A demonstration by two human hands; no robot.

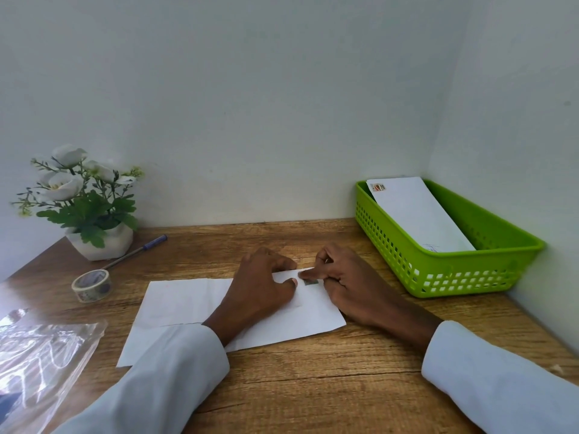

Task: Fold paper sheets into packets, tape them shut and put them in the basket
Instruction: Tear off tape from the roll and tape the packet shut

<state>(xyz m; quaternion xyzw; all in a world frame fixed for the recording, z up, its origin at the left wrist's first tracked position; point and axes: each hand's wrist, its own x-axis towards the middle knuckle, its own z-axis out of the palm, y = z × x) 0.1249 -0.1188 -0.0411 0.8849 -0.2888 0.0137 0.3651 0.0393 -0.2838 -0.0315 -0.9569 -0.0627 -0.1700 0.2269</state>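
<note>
Both your hands press tape onto the folded packet.
Your left hand [261, 285] lies flat on the packet [188, 305] mid-desk; your right hand [341, 283] pinches a small tape piece [310, 282] against it. The green basket [454, 270] in the far right corner holds one finished packet [416, 214].

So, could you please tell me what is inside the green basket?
The green basket holds one white packet, leaning on its far rim, with a small sticker at the top corner. Anything lying beneath it is hidden.
</note>
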